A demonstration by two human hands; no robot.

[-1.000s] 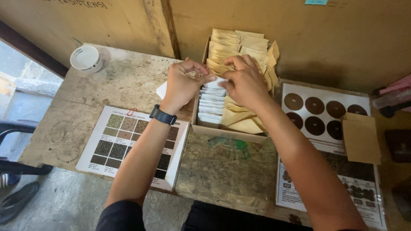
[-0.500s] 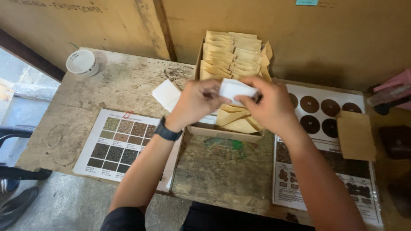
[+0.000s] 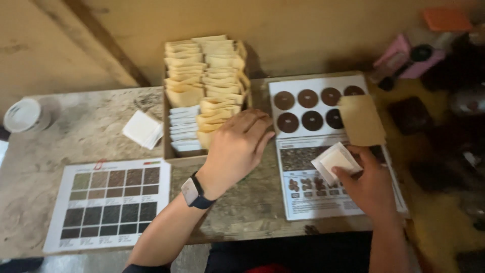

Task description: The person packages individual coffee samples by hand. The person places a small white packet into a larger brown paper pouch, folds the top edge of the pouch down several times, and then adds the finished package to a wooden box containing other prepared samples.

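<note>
An open cardboard box [image 3: 183, 160] stands at the back of the worn table, filled with rows of tan paper packets [image 3: 204, 65] and a short row of white packets [image 3: 184, 129]. My left hand [image 3: 237, 146], with a dark watch on its wrist, lies palm down on the tan packets at the box's front right corner and holds nothing. My right hand [image 3: 371, 184] grips a small stack of white packets [image 3: 336, 162] over a printed sheet [image 3: 308, 189] to the right of the box.
One loose white packet [image 3: 143, 129] lies left of the box. A colour sample chart [image 3: 108, 202] sits at the front left. A card with dark brown discs [image 3: 313, 108] and a tan envelope [image 3: 361, 120] lie at the right. A white round container [image 3: 22, 115] stands far left, pink clutter [image 3: 409, 50] far right.
Both hands lifted a stack of white packets out of the box. My right hand carried it right over the printed sheet, and my left hand let go and settled on the box.
</note>
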